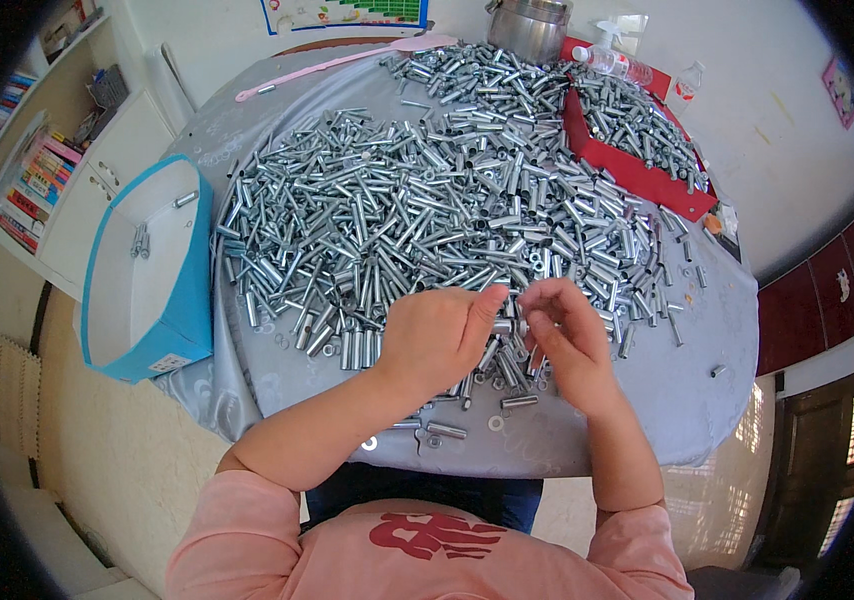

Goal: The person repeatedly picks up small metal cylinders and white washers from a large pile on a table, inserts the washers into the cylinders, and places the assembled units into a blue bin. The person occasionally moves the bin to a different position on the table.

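My left hand (pixel 434 334) grips a metal expansion-bolt sleeve (pixel 502 326), its thumb pointing up and away from me. A small ring-shaped piece (pixel 523 328), washer or nut, sits at the sleeve's right end. My right hand (pixel 569 341) curls its thumb and fingers beside that end; whether they pinch the ring cannot be made out. Beneath and beyond both hands spreads a large heap of metal sleeves and bolts (pixel 397 202). Nearer me, a loose sleeve (pixel 446 430), another sleeve (pixel 519 401) and a flat washer (pixel 496 424) lie on the grey tablecloth (pixel 547 442).
Left of the heap stands a blue box (pixel 198 300) with a few bolts inside. More hardware lies behind a red folded sheet (pixel 644 180) at the back right. Along the far side are a pink long-handled tool (pixel 344 60), a steel pot (pixel 528 30) and a plastic bottle (pixel 614 64).
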Tool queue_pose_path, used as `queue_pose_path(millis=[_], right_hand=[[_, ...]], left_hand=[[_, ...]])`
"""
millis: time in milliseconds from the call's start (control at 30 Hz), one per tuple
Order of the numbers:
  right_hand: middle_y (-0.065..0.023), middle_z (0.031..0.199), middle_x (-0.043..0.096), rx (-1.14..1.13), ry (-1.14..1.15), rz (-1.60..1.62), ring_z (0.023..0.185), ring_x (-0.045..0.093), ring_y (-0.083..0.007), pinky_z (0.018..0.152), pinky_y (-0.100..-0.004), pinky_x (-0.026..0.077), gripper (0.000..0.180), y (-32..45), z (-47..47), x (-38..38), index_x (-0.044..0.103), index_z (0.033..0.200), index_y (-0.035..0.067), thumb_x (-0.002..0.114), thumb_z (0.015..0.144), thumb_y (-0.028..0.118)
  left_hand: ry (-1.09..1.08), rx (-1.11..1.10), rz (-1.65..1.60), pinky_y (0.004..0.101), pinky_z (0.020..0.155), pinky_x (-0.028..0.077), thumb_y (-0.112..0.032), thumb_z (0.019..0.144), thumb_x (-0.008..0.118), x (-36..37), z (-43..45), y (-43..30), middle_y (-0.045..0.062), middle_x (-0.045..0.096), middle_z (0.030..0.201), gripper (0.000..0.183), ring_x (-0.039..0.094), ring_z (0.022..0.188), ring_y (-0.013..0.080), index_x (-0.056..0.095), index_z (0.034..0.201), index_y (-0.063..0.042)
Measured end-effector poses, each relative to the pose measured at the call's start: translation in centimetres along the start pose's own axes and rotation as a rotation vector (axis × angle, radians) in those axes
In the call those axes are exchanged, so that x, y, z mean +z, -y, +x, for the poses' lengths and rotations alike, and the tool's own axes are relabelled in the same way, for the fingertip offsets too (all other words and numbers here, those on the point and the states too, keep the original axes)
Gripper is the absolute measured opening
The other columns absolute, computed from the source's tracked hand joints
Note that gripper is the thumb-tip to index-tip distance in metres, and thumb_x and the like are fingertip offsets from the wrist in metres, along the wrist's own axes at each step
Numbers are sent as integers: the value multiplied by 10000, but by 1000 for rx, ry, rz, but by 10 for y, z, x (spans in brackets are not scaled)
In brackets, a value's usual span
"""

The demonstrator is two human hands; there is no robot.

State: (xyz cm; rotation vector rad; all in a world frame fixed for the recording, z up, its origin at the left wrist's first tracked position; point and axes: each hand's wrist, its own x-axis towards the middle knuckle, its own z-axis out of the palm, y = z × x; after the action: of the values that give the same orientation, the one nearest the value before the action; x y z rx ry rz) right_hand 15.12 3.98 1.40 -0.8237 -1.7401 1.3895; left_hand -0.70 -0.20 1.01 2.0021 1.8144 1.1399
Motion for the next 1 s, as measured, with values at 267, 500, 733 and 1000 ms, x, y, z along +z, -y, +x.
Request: queue_pose_path(millis=[267,500,733,1000], right_hand=[[12,658,493,145,119,167,563,463,-57,505,-178,379,213,0,1,1,526,1035,30,428,855,88],[15,670,473,267,244,144,540,423,-54,501,-169,366,261,6,2,-7,531,1073,47,381,887,152],[9,663,466,303,221,51,526,402,-48,483,-185,350,271,3,2,0,501,1099,47,359,906,174],[-17,677,470,374,271,153,516,432,-80,451,-197,374,306,2,3,-3,426,1160,37,361,908,196]], left_hand=[[2,48,36,419,449,397,-280,907,365,2,-1,-1,141,543,552,431,537,498,328,588,625,-42],[-11,46,57,417,445,394,-278,909,363,5,-1,2,145,543,555,442,536,498,331,583,610,-38],[-10,56,81,412,435,391,-287,909,366,4,0,2,142,540,542,455,530,482,329,572,588,-38],[-43,44,59,418,423,379,-283,906,370,4,0,2,139,528,518,464,521,467,327,548,555,-37]])
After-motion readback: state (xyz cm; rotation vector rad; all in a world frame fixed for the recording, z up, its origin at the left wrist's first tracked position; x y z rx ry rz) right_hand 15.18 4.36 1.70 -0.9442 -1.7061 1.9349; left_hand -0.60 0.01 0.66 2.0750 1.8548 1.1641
